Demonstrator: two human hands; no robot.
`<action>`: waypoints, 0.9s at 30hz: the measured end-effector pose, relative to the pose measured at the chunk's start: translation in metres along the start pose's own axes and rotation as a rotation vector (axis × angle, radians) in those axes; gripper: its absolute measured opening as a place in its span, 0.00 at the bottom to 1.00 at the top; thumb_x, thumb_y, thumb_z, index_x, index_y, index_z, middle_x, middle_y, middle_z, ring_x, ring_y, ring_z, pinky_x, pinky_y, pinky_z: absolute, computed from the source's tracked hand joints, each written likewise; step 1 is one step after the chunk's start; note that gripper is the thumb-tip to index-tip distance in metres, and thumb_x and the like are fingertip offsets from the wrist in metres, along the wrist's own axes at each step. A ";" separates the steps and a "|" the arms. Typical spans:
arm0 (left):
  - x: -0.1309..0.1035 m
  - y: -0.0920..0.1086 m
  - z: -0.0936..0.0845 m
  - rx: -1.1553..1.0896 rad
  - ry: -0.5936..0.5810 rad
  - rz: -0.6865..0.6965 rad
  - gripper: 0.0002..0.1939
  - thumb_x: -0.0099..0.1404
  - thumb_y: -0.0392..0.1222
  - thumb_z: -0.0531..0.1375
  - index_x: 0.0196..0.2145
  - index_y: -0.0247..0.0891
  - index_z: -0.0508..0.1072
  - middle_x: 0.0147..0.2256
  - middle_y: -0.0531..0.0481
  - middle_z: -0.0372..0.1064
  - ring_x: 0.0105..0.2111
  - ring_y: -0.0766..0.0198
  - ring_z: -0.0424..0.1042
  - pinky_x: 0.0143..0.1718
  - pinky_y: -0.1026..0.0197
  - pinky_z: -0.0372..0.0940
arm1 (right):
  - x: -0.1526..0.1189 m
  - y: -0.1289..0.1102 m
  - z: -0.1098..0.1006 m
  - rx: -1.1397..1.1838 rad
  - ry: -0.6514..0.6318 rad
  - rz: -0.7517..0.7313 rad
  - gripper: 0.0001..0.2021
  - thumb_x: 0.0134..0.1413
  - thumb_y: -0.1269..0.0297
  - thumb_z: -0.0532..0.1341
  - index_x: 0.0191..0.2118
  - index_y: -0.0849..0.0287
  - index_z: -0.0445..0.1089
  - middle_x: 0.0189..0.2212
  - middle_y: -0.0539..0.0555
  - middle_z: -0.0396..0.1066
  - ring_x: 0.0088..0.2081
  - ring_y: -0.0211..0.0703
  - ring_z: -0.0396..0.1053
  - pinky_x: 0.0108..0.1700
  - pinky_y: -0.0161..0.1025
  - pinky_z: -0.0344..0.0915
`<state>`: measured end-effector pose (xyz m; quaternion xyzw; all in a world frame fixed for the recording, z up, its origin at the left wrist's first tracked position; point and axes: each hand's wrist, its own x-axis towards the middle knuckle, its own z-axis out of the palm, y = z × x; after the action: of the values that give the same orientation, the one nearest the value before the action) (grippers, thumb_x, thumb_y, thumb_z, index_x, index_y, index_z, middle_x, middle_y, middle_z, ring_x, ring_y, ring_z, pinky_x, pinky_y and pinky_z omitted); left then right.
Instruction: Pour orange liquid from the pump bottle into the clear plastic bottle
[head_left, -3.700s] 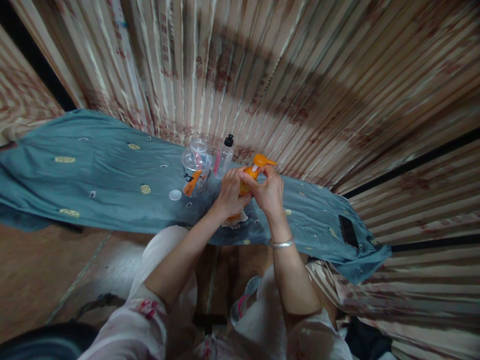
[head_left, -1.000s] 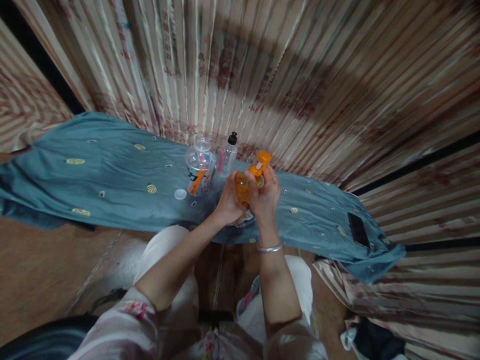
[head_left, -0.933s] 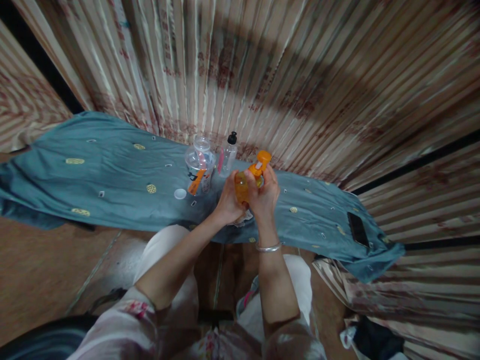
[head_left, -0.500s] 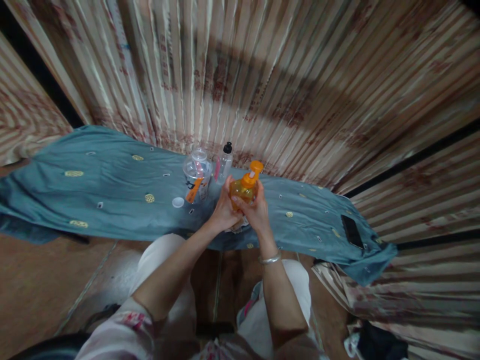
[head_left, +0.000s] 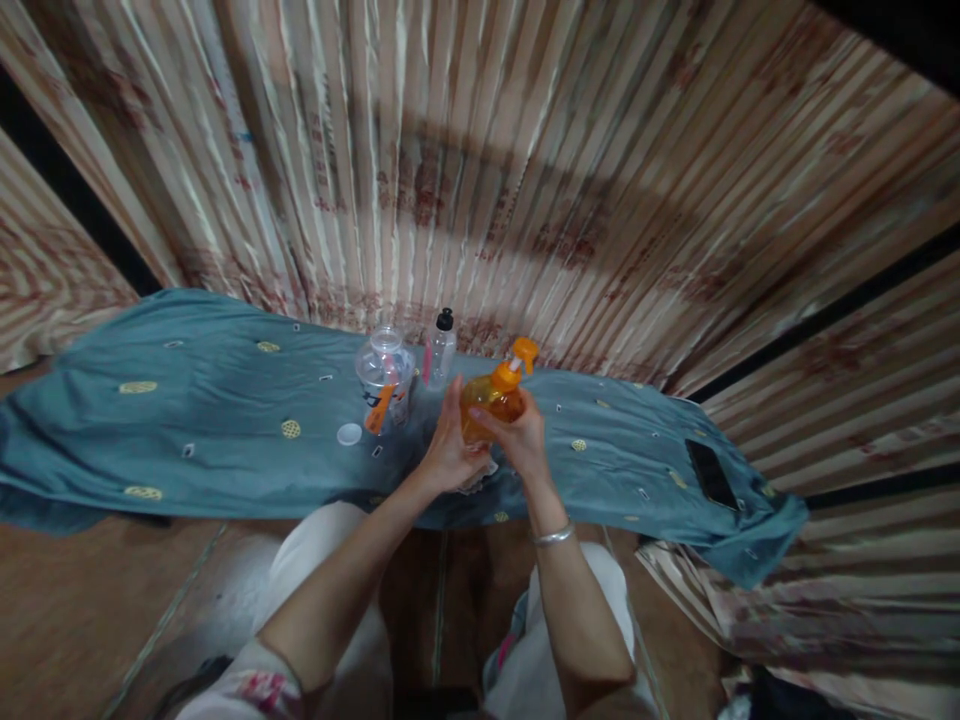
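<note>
Between my two hands is an amber pump bottle (head_left: 491, 402) with an orange pump head, tilted to the right above the cloth. My right hand (head_left: 523, 436) is closed round its right side, thumb across the front. My left hand (head_left: 452, 445) cups its left side and lower end, the fingers pointing up along it. Part of a crumpled, pale thing (head_left: 480, 478) shows beneath the hands; its kind I cannot make out. To the left stand clear plastic containers (head_left: 386, 375) with an orange strip in front, and a clear bottle (head_left: 444, 352) with a black cap.
A blue-green cloth (head_left: 232, 430) with yellow patterns covers the long, narrow table. On it lie a small white disc (head_left: 349, 434) near the containers and a black phone (head_left: 712, 474) at the right end. Striped curtains (head_left: 465, 180) hang close behind and at the sides.
The pump bottle has tipped further to the right, and its nozzle now points right. Both hands stay on it. The whole view has shifted, so the table sits slightly lower.
</note>
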<state>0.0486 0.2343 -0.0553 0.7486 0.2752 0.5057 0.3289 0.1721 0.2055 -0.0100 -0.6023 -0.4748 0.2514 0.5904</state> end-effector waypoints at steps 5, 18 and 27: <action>-0.002 -0.020 0.018 0.060 0.027 -0.039 0.56 0.52 0.42 0.66 0.68 0.43 0.35 0.68 0.35 0.39 0.67 0.41 0.44 0.64 0.32 0.45 | 0.031 -0.001 -0.015 -0.047 0.040 -0.001 0.33 0.30 0.52 0.73 0.45 0.58 0.66 0.42 0.57 0.77 0.40 0.47 0.75 0.41 0.44 0.73; -0.014 -0.031 0.025 0.204 -0.193 -0.254 0.48 0.52 0.36 0.65 0.66 0.35 0.47 0.66 0.31 0.45 0.67 0.41 0.46 0.63 0.31 0.45 | 0.127 0.024 -0.025 -0.233 0.186 -0.001 0.36 0.26 0.45 0.72 0.43 0.60 0.68 0.41 0.59 0.76 0.42 0.51 0.74 0.44 0.47 0.69; 0.000 -0.053 0.040 0.128 -0.180 -0.261 0.46 0.55 0.36 0.63 0.67 0.41 0.46 0.68 0.39 0.40 0.68 0.47 0.41 0.67 0.38 0.43 | 0.155 0.039 -0.014 -0.288 0.210 0.024 0.38 0.26 0.43 0.72 0.45 0.60 0.67 0.41 0.59 0.75 0.43 0.52 0.73 0.45 0.48 0.68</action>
<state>0.0819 0.2588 -0.1068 0.7679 0.3713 0.3712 0.3669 0.2606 0.3390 -0.0042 -0.7092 -0.4344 0.1238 0.5414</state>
